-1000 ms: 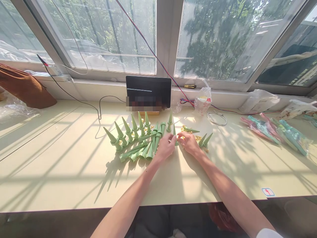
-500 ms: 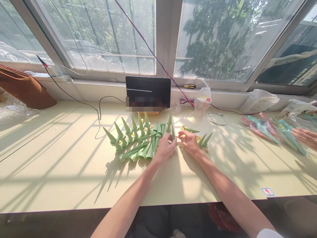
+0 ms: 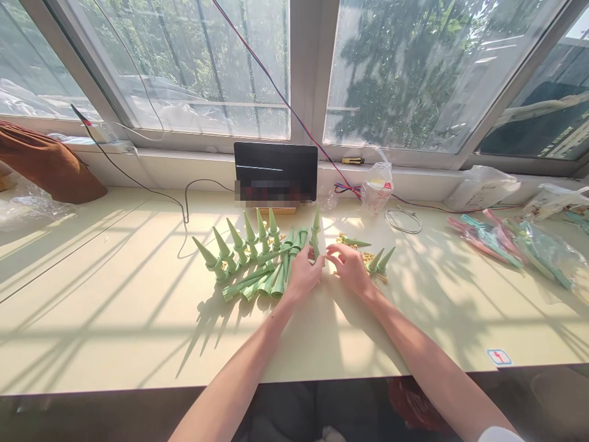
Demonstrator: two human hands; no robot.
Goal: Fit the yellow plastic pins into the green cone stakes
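My left hand (image 3: 304,274) pinches a green cone spike (image 3: 315,245) that points up between both hands. My right hand (image 3: 352,265) meets it at the same spot, its fingers curled around the spike's base; what else it may hold is hidden. To the left stands a curved row of upright green cones (image 3: 239,245), with several more lying in a bundle (image 3: 262,282) below them. Right of my hands lie a few loose cones (image 3: 381,259) and small yellow parts (image 3: 367,256).
A dark tablet (image 3: 275,173) leans against the sill behind the cones. A white cable coil (image 3: 404,220) and a plastic bag (image 3: 377,184) sit at the back right. Bagged coloured items (image 3: 510,245) lie far right, a brown cloth (image 3: 46,162) far left. The table's front edge (image 3: 138,383) runs near me.
Both hands lifted slightly toward the back, bringing the cone upright between them. Another person's hand that showed at the far right half a second ago has gone from view.
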